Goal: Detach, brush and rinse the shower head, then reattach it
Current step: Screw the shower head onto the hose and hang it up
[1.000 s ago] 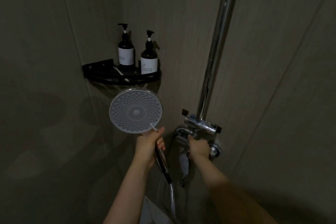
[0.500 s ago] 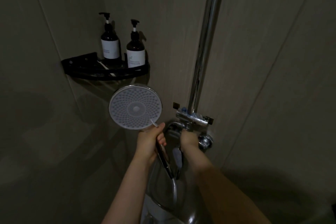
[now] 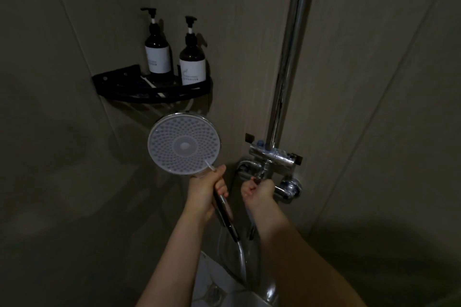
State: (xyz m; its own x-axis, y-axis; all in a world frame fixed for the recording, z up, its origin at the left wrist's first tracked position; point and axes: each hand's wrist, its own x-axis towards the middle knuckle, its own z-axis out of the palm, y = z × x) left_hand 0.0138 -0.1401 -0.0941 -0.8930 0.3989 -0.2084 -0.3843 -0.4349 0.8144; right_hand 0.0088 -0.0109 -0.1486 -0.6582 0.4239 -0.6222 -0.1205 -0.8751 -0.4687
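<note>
Shower head point(image 3: 184, 144), face toward me, stays gripped by its handle in my left hand point(image 3: 204, 192), below the black corner shelf point(image 3: 152, 93). My right hand point(image 3: 257, 192) has slid lower under the chrome mixer valve point(image 3: 273, 157), fingers curled on a fitting there. Two pump bottles point(image 3: 158, 57) stand on the shelf; tiled walls dim.

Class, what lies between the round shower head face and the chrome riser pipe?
In the head view, only bare wall separates the shower head from the riser pipe.
</note>
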